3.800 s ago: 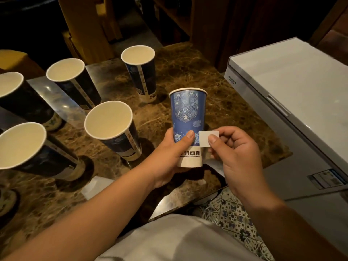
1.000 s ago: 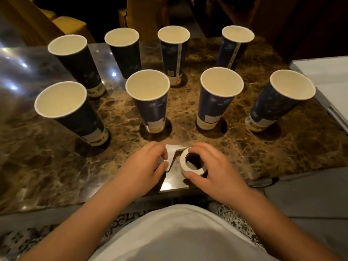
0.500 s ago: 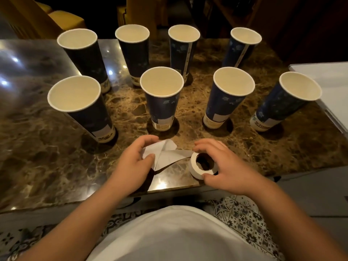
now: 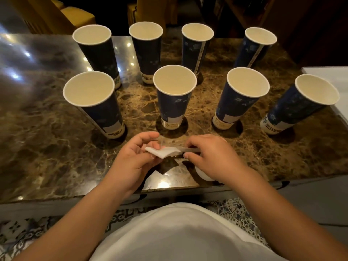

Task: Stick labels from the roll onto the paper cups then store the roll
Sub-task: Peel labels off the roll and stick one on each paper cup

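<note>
White shirt front [image 4: 169, 232] fills the near edge of the view, patterned floor tile [image 4: 243, 221] showing at either side of it. Both forearms reach forward over the near edge of the brown marble tabletop [image 4: 47, 147].

Left hand [image 4: 134, 157]: fingers curled, pinching the crumpled white end of the label strip [image 4: 161, 152]. Right hand [image 4: 211, 157]: thumb and forefinger pinch the other end of the same strip, which runs between the two hands just above the table. Label roll [image 4: 203, 175] sits on the table under the right palm, mostly hidden by it; only a pale curved edge shows. Cannot tell whether the palm touches it.

Beyond the hands, eight blue paper cups stand upright in two rows of four, mouths open. Near row: left cup [image 4: 94, 102], centre cup [image 4: 174, 95], right-centre cup [image 4: 241, 97], far-right cup [image 4: 303, 102]. The first three show a pale rectangular label low on the wall; on the far-right cup none is visible from here. Back-row cup [image 4: 195, 48] and its three neighbours stand behind.

Versus half a second ago: right hand has left the roll's rim and taken hold of the strip; strip now pulled flatter.

Ceiling lights glare on the tabletop at left. White appliance lid [image 4: 337, 80] at right edge. Yellow seating [image 4: 75, 16] and dark wood behind.
</note>
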`<move>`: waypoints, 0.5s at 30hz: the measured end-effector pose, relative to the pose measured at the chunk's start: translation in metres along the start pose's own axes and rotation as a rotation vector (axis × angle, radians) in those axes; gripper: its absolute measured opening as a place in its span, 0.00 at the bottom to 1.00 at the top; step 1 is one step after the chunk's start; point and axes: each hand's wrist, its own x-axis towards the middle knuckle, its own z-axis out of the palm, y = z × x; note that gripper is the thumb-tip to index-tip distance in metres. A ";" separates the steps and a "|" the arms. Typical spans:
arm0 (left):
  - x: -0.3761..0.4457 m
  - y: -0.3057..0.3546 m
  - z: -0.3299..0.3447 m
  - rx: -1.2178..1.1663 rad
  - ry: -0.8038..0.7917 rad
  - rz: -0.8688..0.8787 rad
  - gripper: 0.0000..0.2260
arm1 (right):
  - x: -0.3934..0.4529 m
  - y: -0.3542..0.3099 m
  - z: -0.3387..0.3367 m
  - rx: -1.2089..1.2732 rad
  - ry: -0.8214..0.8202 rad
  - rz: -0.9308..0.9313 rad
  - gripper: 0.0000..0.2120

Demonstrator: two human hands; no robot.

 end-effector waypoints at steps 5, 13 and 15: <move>-0.007 0.002 -0.008 0.370 -0.074 0.207 0.19 | 0.001 0.007 0.009 0.108 0.238 -0.081 0.01; -0.005 0.006 0.004 0.389 0.092 0.224 0.12 | -0.010 0.011 0.016 0.129 0.499 -0.162 0.04; 0.001 0.007 0.010 0.409 -0.035 0.013 0.16 | -0.012 0.012 0.016 0.176 0.516 -0.164 0.04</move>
